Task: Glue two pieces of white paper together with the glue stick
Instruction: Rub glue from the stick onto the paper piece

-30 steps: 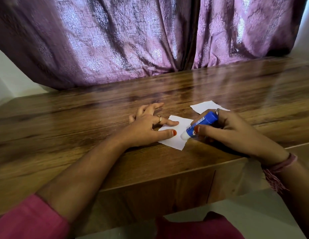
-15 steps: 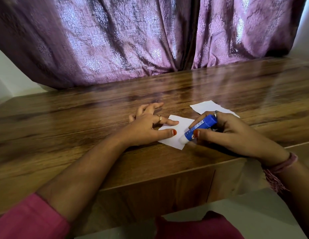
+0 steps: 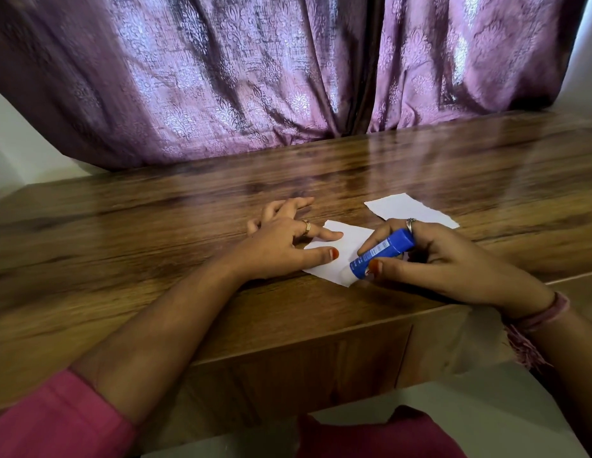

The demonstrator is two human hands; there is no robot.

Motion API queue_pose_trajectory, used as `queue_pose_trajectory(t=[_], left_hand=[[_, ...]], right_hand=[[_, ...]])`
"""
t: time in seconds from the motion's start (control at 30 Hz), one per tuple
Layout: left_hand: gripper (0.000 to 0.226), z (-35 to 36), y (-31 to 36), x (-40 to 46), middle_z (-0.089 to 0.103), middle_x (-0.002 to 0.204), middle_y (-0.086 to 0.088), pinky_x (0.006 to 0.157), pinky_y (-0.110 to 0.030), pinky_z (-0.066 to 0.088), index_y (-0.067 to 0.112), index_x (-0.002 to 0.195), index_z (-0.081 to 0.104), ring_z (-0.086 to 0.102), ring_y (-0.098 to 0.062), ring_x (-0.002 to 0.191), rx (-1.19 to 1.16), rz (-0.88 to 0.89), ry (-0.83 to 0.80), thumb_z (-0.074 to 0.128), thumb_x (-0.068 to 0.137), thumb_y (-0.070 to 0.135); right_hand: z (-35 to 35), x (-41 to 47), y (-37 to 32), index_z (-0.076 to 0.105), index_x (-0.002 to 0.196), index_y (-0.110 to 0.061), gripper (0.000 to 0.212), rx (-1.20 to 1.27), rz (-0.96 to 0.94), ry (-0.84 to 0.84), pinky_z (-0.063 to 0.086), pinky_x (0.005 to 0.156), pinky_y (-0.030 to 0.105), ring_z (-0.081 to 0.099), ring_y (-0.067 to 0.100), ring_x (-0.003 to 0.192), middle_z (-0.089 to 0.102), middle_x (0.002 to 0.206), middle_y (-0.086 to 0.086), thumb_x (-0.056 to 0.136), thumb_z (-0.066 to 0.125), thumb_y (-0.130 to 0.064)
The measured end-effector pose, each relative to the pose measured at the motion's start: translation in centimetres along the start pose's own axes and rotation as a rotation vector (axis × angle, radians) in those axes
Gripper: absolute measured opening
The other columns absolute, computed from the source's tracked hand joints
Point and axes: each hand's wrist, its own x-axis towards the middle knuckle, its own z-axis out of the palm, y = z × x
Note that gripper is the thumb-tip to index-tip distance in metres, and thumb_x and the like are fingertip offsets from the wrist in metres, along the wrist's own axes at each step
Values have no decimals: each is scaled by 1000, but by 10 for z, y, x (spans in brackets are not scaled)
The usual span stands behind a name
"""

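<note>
Wood worktop (image 3: pixel 155 259), gluing near paper (image 3: pixel 344 249).
Right hand (image 3: pixel 446 259) grips glue stick (image 3: pixel 383 251), tip down-left at paper's near corner; left hand (image 3: pixel 281 246) pins it flat; second paper (image 3: pixel 410 209) far-right.

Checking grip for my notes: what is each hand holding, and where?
Right hand grips the glue stick around its blue barrel. Left hand holds nothing; it presses the paper flat.

Pink sleeve (image 3: pixel 56 421), finger rings (image 3: pixel 306 227), red nails, wrist thread (image 3: pixel 535 322)
</note>
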Motion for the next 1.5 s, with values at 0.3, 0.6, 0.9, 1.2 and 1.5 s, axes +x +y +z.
queue_pose_trajectory(t=[0.3, 0.6, 0.9, 1.2, 1.5], left_hand=[[35, 0, -1, 0, 10, 156, 17, 89, -39, 5, 57, 116, 56, -1, -12, 138, 3, 7, 5, 57, 80, 60], [36, 0, 0, -1, 10, 155, 17, 88, -39, 5, 56, 116, 56, -1, -12, 138, 1, 2, 4, 57, 80, 60], [36, 0, -1, 1, 11, 155, 17, 88, -40, 4, 57, 115, 56, -1, -13, 138, 2, 1, 8, 57, 80, 61], [37, -2, 0, 1, 10, 156, 16, 88, -40, 4, 55, 117, 56, 0, -13, 138, 6, -5, 2, 56, 80, 60], [38, -1, 0, 0, 11, 156, 16, 94, -43, 6, 56, 116, 56, -1, -14, 139, 18, -3, 9, 55, 79, 63]], right_hand=[[0, 0, 0, 69, 94, -28, 11, 28, 1, 12, 49, 79, 54, 63, 33, 85, 68, 92, 10, 85, 64, -30], [0, 0, 1, 68, 98, -23, 11, 23, 17, 4, 51, 80, 48, 64, 30, 87, 69, 95, 5, 88, 65, -22], [0, 0, -1, 67, 100, -28, 16, 34, 7, -10, 50, 80, 53, 63, 36, 86, 68, 94, 8, 84, 66, -32], [-2, 1, 0, 68, 96, -28, 12, 45, 27, 31, 50, 79, 48, 63, 31, 84, 68, 93, 7, 86, 66, -22], [-3, 5, 4, 69, 89, -28, 11, 30, 48, 100, 51, 76, 45, 63, 34, 82, 70, 91, 10, 87, 66, -17]])
